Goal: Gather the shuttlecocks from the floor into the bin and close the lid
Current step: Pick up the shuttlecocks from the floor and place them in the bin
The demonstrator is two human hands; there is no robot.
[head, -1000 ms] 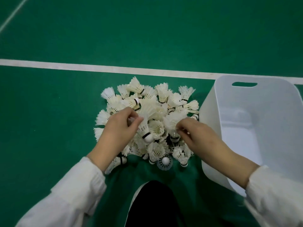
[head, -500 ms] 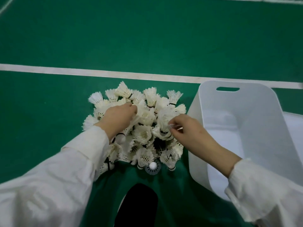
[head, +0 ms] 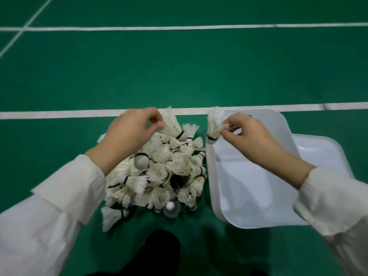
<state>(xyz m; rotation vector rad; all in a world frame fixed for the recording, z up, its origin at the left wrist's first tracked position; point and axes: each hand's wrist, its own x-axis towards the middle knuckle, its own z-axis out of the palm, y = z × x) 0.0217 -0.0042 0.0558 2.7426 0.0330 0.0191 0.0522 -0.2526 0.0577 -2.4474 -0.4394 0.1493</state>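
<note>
You hold one shuttlecock in each hand, heading from pile to bin.
Your left hand (head: 131,132) pinches the left shuttlecock (head: 173,128) by its feathers over the pile (head: 159,172). Your right hand (head: 249,134) pinches the right shuttlecock (head: 214,124), cork down, over the far-left rim of the bin (head: 249,192), probably for a straight drop. The lid (head: 322,148) lies off, to the bin's right.
</note>
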